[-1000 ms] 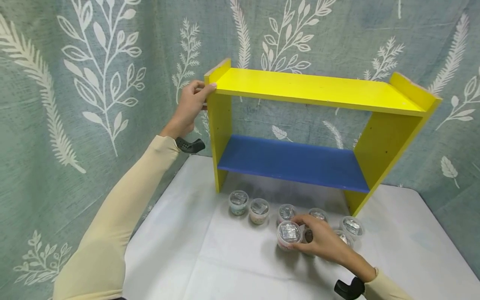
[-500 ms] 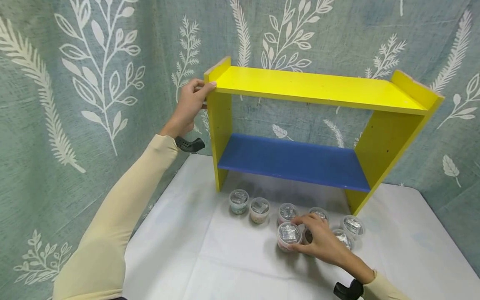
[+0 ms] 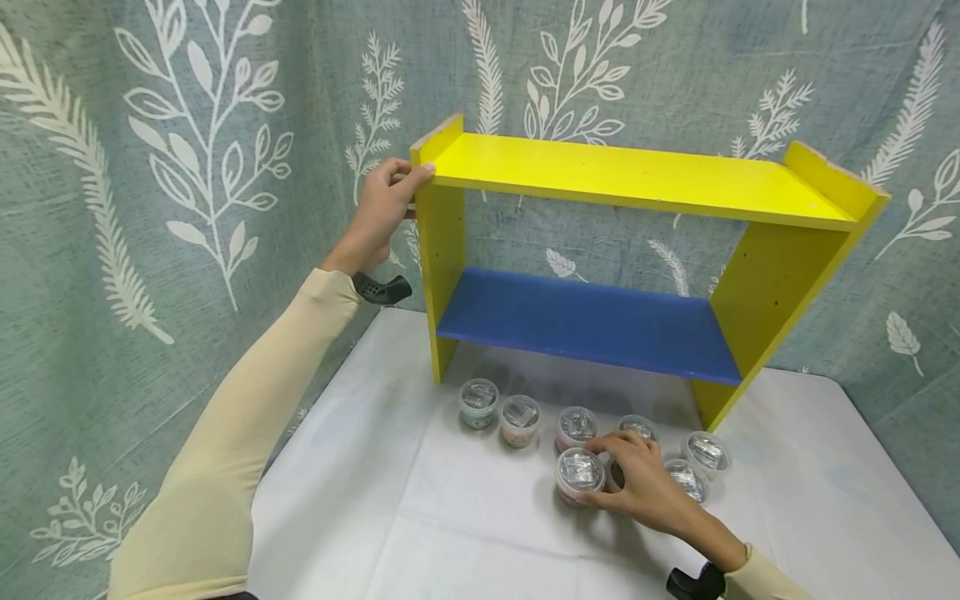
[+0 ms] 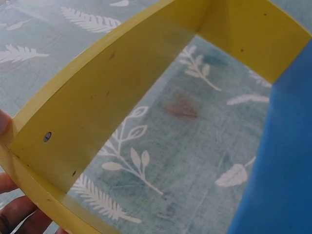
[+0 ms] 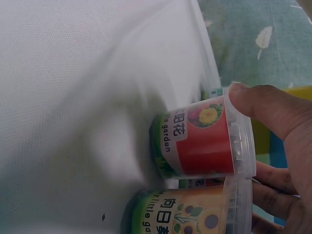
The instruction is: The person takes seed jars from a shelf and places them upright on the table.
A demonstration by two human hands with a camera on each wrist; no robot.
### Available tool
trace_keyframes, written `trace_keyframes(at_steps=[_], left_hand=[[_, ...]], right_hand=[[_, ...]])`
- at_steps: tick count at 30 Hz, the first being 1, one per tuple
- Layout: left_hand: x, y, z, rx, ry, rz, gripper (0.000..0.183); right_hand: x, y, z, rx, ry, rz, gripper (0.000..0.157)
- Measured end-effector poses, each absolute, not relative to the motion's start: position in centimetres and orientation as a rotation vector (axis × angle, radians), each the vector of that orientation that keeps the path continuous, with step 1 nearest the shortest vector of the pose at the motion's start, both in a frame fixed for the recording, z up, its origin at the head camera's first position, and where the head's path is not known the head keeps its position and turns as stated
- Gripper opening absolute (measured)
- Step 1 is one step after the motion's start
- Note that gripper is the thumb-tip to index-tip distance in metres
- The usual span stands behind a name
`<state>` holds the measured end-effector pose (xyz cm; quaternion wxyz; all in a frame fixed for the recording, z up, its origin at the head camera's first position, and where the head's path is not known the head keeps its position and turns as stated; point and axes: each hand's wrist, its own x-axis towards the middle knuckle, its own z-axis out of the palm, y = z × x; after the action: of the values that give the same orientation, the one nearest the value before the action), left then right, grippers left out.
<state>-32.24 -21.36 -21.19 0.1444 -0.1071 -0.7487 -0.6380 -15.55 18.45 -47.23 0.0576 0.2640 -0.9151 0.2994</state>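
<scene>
My left hand grips the upper left corner of a yellow shelf unit with a blue lower board. In the left wrist view its fingers curl round the yellow side panel. My right hand holds a small clear-lidded plastic tub by the lid, thumb on one side and fingers on the other. The right wrist view shows this tub's red flower label. Close beside it stands a tub with an orange sunflower label, partly hidden by my hand in the head view.
Several more tubs line the white table in front of the shelf, including a green-labelled one, a peach one and one at the far right. A leaf-patterned curtain hangs behind and at the left.
Almost nothing moves. The held tub shifts very slightly in the head view, while my left hand keeps its place on the shelf unit.
</scene>
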Motion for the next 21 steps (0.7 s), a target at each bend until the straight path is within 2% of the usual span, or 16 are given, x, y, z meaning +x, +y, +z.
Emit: trace_keyframes(at_steps=[14,21], left_hand=[[-32.3,-20.9,-21.3,-0.293,-2.164,-1.859,0.041],[-32.1,-21.4,-21.3,-0.250,-2.226,-1.787,0.052]], right_hand=[[-15.2,19.3,-47.6,0.818,-2.735,0.898,0.064],[-16.0,20.3,-45.7,0.833,-2.633,0.958,0.053]])
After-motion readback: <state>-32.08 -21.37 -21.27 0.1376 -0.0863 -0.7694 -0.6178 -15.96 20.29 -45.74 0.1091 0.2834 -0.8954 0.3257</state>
